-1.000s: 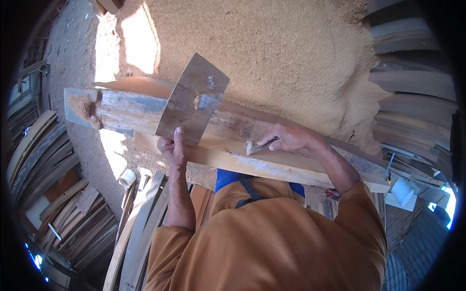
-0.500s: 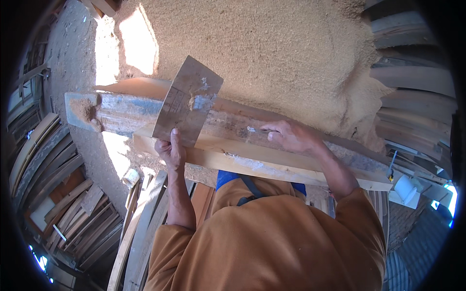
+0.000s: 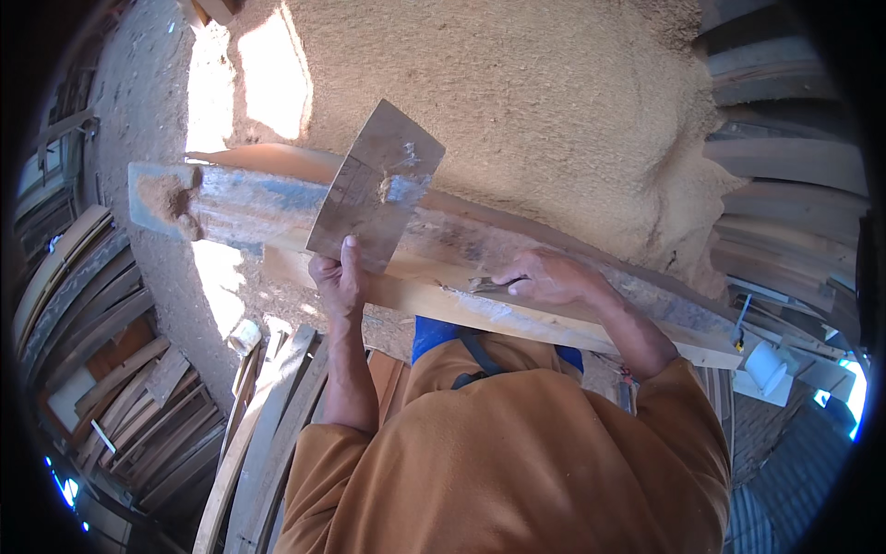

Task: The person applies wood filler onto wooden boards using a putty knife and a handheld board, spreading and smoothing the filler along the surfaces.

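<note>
The left hand is closed around the lower edge of a flat, grey-brown, roughly square wooden board, thumb up its face, holding it tilted on end over a long, worn plank with blue-grey paint traces. The right hand rests on a pale, freshly cut wooden beam lying just below and alongside the plank; its fingers are curled around a small, thin, dark tool, the kind of which cannot be told. A large heap of tan sawdust rises behind the plank. Curved wooden slats lie stacked at the left.
</note>
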`<state>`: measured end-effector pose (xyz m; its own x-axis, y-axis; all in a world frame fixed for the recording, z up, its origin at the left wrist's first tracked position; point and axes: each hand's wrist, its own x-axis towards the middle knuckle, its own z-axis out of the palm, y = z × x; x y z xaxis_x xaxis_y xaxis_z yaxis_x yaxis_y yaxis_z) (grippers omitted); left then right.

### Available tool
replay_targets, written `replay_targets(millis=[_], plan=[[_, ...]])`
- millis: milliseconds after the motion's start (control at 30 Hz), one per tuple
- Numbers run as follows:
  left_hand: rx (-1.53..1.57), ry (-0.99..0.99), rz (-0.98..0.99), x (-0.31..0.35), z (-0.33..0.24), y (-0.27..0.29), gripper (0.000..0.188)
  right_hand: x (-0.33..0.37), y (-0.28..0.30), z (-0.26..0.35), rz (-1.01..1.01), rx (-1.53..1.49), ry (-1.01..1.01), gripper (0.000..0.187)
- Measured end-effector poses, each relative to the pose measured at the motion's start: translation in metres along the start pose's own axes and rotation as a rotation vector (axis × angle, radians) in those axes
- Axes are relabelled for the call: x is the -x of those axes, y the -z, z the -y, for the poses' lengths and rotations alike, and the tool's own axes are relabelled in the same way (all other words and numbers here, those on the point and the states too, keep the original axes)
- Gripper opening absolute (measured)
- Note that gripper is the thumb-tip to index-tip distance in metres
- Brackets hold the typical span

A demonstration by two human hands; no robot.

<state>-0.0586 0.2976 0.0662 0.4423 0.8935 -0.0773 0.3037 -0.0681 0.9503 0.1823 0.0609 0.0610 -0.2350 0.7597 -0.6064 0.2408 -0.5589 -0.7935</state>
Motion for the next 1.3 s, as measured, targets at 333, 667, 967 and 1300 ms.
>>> replay_targets(millis=[333, 667, 967, 1300], plan=[[0.406, 0.233, -0.026, -0.007, 0.008, 0.000, 0.013, 0.026, 0.050, 0.072, -0.443, 0.217, -0.261, 0.030], [0.151, 0.288, 0.221, 0.016, -0.028, -0.008, 0.016, 0.010, 0.032, 0.125, -0.616, 0.480, -0.033, 0.038], [-0.122, 0.074, 0.293, 0.024, -0.064, -0.018, 0.012, -0.009, 0.029, 0.162, -0.434, 0.697, -0.167, 0.030], [-0.070, 0.088, 0.009, 0.017, -0.049, -0.009, 0.018, -0.005, 0.007, 0.172, -0.381, 0.705, -0.046, 0.018]])
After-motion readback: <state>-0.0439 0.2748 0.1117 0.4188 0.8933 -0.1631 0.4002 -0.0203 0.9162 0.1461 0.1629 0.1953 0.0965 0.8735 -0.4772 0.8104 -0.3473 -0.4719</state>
